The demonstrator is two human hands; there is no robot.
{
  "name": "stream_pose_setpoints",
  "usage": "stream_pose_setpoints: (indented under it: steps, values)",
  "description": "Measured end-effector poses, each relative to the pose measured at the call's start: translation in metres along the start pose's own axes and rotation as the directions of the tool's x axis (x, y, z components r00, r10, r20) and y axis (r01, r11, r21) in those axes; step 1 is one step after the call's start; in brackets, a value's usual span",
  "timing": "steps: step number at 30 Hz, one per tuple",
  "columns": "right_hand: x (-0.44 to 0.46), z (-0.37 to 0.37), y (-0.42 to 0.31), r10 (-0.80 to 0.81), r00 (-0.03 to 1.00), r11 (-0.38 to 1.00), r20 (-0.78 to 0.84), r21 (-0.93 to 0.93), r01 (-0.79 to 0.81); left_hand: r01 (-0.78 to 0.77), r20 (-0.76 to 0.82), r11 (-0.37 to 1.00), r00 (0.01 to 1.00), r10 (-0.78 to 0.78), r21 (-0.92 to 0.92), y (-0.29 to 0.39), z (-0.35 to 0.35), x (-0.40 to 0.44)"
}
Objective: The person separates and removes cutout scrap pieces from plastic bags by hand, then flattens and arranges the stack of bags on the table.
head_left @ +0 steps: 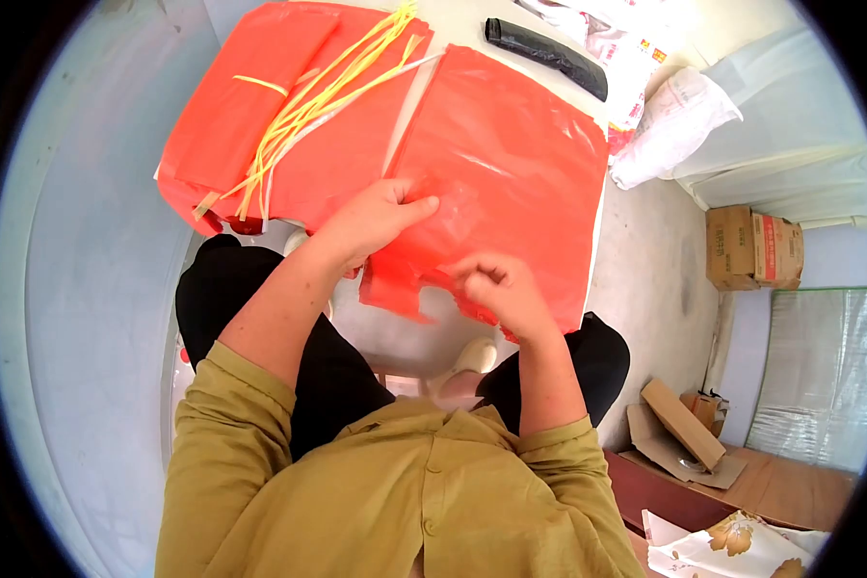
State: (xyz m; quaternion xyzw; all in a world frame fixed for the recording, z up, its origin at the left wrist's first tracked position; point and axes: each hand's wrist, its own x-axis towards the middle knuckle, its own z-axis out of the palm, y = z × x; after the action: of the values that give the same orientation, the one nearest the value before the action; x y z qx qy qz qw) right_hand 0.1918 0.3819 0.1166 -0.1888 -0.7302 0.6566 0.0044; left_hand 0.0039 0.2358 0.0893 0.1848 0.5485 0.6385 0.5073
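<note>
1. Here I am, both hands at work on the red plastic [525,144], a flat stack laid over the right half of the tabletop [458,24], its ragged border reaching past the near edge.
2. My left hand [376,220] sits at the stack's near-left corner, thumb stretched out over the sheet; the fingers are mostly hidden, so I can't tell whether they grip.
3. My right hand [506,289] is at the near edge, fingers curled in, thumb and forefinger closed together, seemingly pinching the film's border.
4. Between them, a loose strip [395,292] dangles beyond the near edge, its tip blurred, a notch beside it.
5. To do this well, I'd judge, the left should anchor the sheet flat while the right takes just one layer, close to the border; film this thin could stretch or split crookedly under a jerk.
6. Now the textures: glossy, slippery-looking, softly wrinkled, catching pale streaks of light.
7. Over on the tabletop's left side, a folded red pile [231,96] carries slim yellow strips [328,96], narrow as ribbon, bunched lengthwise.
8. By the far-right corner, a black roll [546,60], shiny and cylindrical, and a crumpled white bag [679,120] at the right edge.
</note>
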Motion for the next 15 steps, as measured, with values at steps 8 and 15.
stream_pose_setpoints:
  steps: [8,15]
  values:
    - [0.037,0.018,0.002,-0.007,0.967,1.000,-0.255,-0.009,0.005,0.048,-0.074,0.975,0.997,-0.032,0.217,0.004,-0.005,-0.007]
    - [0.041,0.024,0.005,-0.040,0.947,0.997,-0.320,0.049,0.059,0.095,-0.081,0.994,0.992,-0.099,-0.045,-0.001,-0.009,0.000]
